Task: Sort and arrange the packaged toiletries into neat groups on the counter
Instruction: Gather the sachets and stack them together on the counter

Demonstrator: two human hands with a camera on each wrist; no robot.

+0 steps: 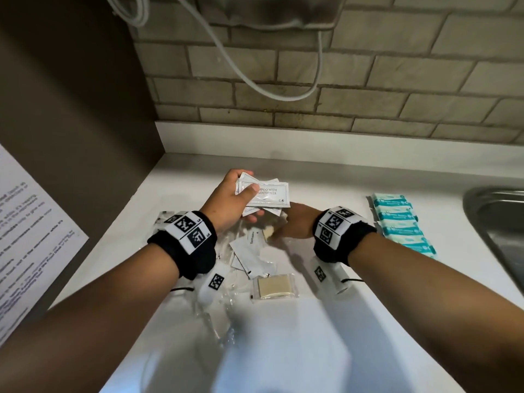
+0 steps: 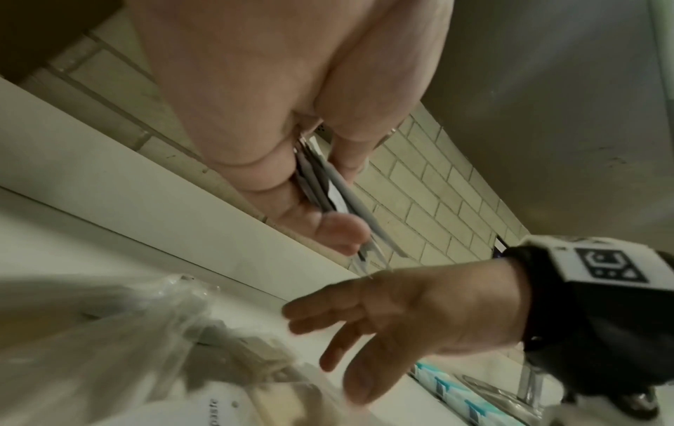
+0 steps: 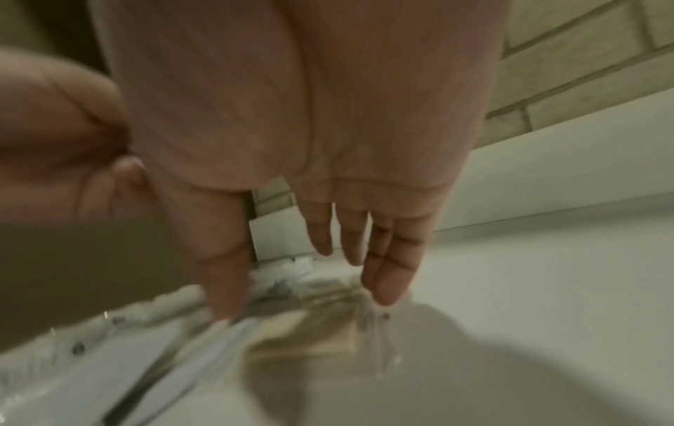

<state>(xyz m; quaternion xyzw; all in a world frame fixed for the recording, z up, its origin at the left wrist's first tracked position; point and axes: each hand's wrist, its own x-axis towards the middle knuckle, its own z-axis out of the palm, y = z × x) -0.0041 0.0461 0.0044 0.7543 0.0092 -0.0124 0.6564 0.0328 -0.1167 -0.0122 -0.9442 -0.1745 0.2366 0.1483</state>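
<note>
Left hand [image 1: 230, 197] grips sachets [image 1: 265, 193]; teal packs [image 1: 402, 222] beside sink [image 1: 499, 228]

Sachet [image 1: 266, 192]: "SHAMPOO WITH CONDITIONER", partly covered. White packet [image 1: 251, 252]: "Toothpaste".

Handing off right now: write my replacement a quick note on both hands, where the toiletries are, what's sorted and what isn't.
Left hand grips a stack of shampoo sachets above the counter.
Right hand, fingers straight, reaches into the loose pile: toothpaste sachet, clear-wrapped soap bars.
Done: teal packets lined up beside the sink.
Left: set the sachets down, group the pile.
</note>
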